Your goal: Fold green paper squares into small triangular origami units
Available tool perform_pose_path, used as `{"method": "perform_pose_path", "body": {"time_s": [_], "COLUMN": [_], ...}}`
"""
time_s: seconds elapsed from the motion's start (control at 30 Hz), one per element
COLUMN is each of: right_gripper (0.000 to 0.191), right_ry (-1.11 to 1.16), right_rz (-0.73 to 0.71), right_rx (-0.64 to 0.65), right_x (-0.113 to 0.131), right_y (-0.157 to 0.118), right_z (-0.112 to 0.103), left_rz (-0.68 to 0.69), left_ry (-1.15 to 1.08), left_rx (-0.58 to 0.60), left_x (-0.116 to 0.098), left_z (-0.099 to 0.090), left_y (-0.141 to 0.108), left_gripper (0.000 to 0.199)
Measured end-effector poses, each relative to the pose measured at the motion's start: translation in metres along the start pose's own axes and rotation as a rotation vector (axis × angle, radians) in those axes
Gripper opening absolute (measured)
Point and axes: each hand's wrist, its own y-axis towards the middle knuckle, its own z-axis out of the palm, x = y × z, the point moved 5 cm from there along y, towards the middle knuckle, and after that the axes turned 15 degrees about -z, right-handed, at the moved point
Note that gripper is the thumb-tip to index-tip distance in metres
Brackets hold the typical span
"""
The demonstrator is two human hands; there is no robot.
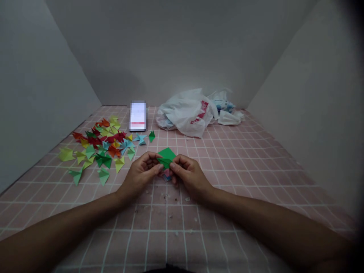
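Note:
A partly folded sheet of green origami paper (167, 154) is held up between my two hands, over the middle of the table. My left hand (146, 167) pinches its left side, thumb in front and fingers behind. On the right side my right hand (189, 172) grips it the same way, with the thumb near the lower fold. Just below the green paper, a small pink and blue piece (167, 174) shows between the hands; whether it is held or lies on the table I cannot tell.
Many folded paper shapes (105, 140) in several colours lie spread at the left. Behind them a phone (138, 116) with a lit, blurred screen stands upright. White plastic bags (187, 112) lie at the back. Small scraps dot the pink checked tablecloth (241, 235). Walls enclose the sides and back.

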Motion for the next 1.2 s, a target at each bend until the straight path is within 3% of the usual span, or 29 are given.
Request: {"method": "perform_pose_path", "body": {"time_s": [0.23,0.37,0.63,0.83,1.2], "right_gripper": [0.028,0.029,0.026,0.025,0.025], "right_ry": [-0.013,-0.054,-0.068,-0.113,-0.066], "right_rz": [0.064,-0.005,0.04,0.058,0.086], "right_rx": [0.142,0.12,0.123,0.194,0.201], "right_x": [-0.0055,-0.003,-0.0054,-0.0039,-0.0081], "right_y": [-0.0048,-0.0012,-0.0018,-0.0022,-0.0029], "right_z": [0.0061,0.0023,0.0021,0.0047,0.0042], "left_rz": [-0.063,-0.081,-0.133,-0.102,-0.052], "left_ry": [0.06,0.142,0.158,0.218,0.275], "left_rx": [-0.047,-0.02,0.016,0.001,0.009], "left_x": [-0.0033,-0.0036,0.0001,-0.0035,-0.0078], "left_z": [-0.0015,0.0023,0.0051,0.0041,0.0018], "left_y": [-0.0038,-0.0052,-0.0049,-0.0071,-0.0057], "left_gripper": [0.024,0.021,0.019,0.016,0.03]}}
